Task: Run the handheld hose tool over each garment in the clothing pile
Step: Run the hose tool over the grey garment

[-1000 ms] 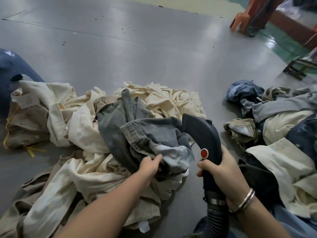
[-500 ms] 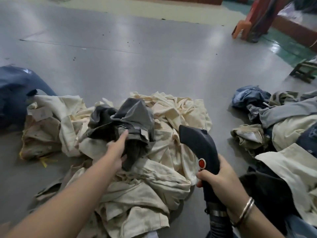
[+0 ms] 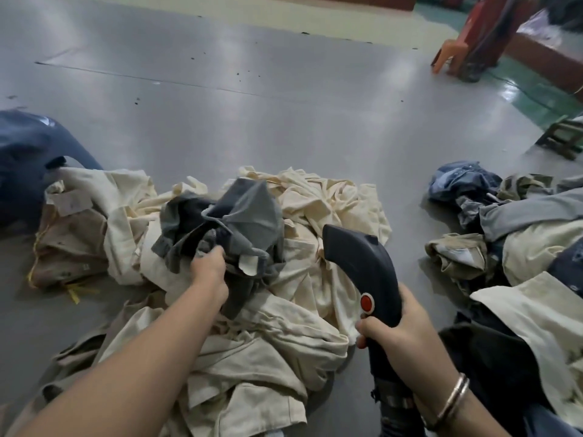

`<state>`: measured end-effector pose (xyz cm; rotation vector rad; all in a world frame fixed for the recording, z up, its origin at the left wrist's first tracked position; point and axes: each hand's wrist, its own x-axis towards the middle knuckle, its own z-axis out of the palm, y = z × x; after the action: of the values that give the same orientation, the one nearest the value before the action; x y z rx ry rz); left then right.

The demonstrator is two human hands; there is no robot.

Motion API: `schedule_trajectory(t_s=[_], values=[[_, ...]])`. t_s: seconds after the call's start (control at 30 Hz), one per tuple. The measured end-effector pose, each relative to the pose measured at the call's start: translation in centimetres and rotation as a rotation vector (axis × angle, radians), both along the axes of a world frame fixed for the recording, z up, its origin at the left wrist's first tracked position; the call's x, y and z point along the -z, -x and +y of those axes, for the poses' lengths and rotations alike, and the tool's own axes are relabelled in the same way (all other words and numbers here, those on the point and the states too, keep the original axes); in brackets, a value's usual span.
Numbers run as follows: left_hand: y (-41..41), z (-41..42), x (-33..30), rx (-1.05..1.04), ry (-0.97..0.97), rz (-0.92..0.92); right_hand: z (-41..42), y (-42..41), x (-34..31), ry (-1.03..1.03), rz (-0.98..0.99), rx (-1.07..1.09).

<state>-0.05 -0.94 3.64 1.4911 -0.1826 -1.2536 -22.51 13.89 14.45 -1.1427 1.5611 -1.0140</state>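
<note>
On the grey floor [image 3: 284, 115], atop the cream clothing pile [image 3: 315, 216]: grey garment [image 3: 249, 212], bunched and pinched in the left hand [image 3: 209, 268]. Just beside, right hand [image 3: 400, 332] wrapped round the hose tool [image 3: 362, 266], nozzle toward the pile.

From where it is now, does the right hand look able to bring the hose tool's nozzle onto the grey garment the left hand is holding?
Probably yes. The right hand grips the dark blue hose tool, its nozzle pointing toward the grey denim garment with only low cream cloth between.

Soft daylight, floor [image 3: 252, 127] glare, blurry edges
</note>
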Motion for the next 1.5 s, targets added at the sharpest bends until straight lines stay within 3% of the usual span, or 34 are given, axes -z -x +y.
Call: schedule_trajectory(t_s=[0.07, 0.17, 0.27, 0.4, 0.43, 0.5, 0.57, 0.77, 0.8, 0.87, 0.97, 1.03, 1.2, 1.33, 1.4, 1.5], values=[[-0.5, 2.7, -0.2, 0.271, 0.060, 0.162, 0.1, -0.1, -0.5, 0.061, -0.016, -0.007], [-3.3, 6.4, 0.2, 0.820, -0.110, -0.132, 0.0, 0.0, -1.1, 0.131, -0.035, -0.005], [-4.7, 8.2, 1.9, 0.725, -0.164, -0.298, 0.0, 0.1, -0.6, 0.106, -0.033, 0.002], [-0.3, 8.1, 1.2, 0.662, -0.009, 0.071, 0.0, 0.2, 1.6, -0.006, -0.043, 0.032], [0.8, 7.7, 0.9, 0.645, 0.041, 0.110, 0.0, 0.1, 2.2, -0.038, -0.045, 0.034], [2.1, 6.9, 0.3, 0.698, 0.064, 0.019, 0.0, 0.0, 3.2, -0.074, -0.026, 0.039], [3.1, 6.6, 0.3, 0.912, 0.065, -0.233, -0.3, 0.2, 3.9, -0.083, 0.007, 0.050], [5.4, 10.5, 3.3, 1.887, 0.126, -1.576, -0.9, 1.8, 3.9, -0.057, -0.049, 0.150], [6.1, 11.3, 4.3, 1.946, 0.184, -1.717, -0.8, 1.9, 3.9, -0.060, -0.063, 0.153], [8.0, 12.8, 5.6, 1.971, 0.277, -1.810, -0.8, 2.0, 3.9, -0.074, -0.068, 0.148], [9.5, 14.5, 6.9, 1.880, 0.118, -1.695, -0.8, 1.7, 3.8, -0.071, -0.042, 0.116], [9.2, 14.4, 6.9, 1.749, 0.032, -1.455, -0.9, 1.5, 3.6, -0.052, -0.025, 0.085], [6.6, 9.3, 0.2, 1.024, 0.007, -0.251, -0.7, 1.7, 2.6, 0.001, -0.098, 0.061], [1.9, 7.2, -6.3, 0.738, 0.221, 0.537, -0.5, 1.6, 1.5, 0.121, -0.182, 0.138], [1.3, 8.8, -7.7, 0.741, 0.206, 0.601, -0.4, 1.2, 0.9, 0.176, -0.190, 0.161], [3.0, 10.1, -9.1, 0.786, 0.111, 0.462, -0.2, 0.6, 0.1, 0.217, -0.210, 0.137]])
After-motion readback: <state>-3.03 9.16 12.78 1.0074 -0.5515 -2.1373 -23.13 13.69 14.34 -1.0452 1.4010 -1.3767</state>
